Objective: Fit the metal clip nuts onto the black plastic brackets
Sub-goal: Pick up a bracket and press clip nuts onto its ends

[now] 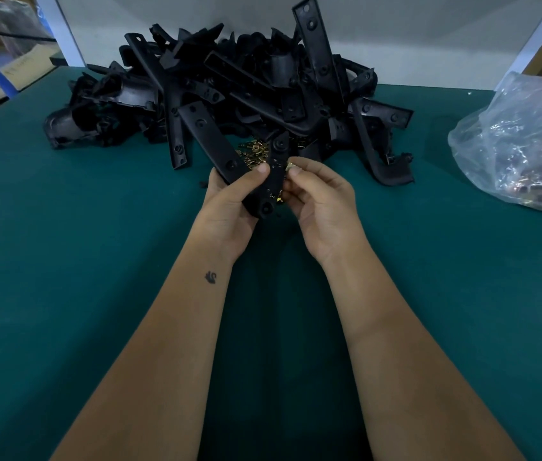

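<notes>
Between the two hands: a black bracket (pixel 264 181), gripped by the left hand (pixel 229 197), thumb over its face, long axis running away and slightly right. Right hand (pixel 316 201) pinches one brass clip nut (pixel 290 167) at the fingertips, just beside the bracket's right edge, touching or nearly so. Right hand nearer the fitting point. Loose nuts (pixel 254 154) and bracket pile (pixel 229 94) just beyond both hands.

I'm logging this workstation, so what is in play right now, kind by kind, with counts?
Heaps of black plastic brackets: 1
Black plastic brackets held in the left hand: 1
Small brass-coloured metal clip nuts pinched in the right hand: 1
Loose piles of clip nuts: 1
Clear plastic bags: 1
Total: 5 (pile pieces too tangled to count)
</notes>
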### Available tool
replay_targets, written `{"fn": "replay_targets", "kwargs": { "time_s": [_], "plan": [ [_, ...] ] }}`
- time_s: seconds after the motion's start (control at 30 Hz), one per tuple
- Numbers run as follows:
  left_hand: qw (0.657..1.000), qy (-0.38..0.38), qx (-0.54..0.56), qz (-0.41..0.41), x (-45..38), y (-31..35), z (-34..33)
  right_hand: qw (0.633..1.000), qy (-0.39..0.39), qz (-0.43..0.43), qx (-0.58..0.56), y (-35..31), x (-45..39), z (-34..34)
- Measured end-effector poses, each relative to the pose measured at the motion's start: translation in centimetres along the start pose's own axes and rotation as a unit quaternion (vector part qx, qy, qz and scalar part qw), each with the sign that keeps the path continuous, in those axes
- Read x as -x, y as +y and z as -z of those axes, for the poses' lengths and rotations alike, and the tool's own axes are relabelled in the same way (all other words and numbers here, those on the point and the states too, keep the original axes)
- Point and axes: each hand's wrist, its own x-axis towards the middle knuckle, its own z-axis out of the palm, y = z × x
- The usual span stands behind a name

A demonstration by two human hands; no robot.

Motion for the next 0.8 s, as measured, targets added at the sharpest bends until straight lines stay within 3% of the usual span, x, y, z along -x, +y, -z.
{"fn": "replay_targets", "kwargs": {
  "time_s": [0.23,0.43,0.8],
  "plan": [
    [0.999,-0.019,-0.030,-0.009,0.06,-0.03,-0.07,0.999,-0.003,-0.025,0.026,0.13,-0.12,0.28],
    [0.999,-0.026,-0.026,-0.007,0.08,-0.04,-0.02,0.998,0.004,-0.046,-0.047,0.01,-0.32,0.63],
    [0.999,-0.029,-0.016,-0.010,0.07,-0.07,0.10,0.997,-0.014,-0.035,-0.068,0.07,-0.22,0.59]
  ]
}}
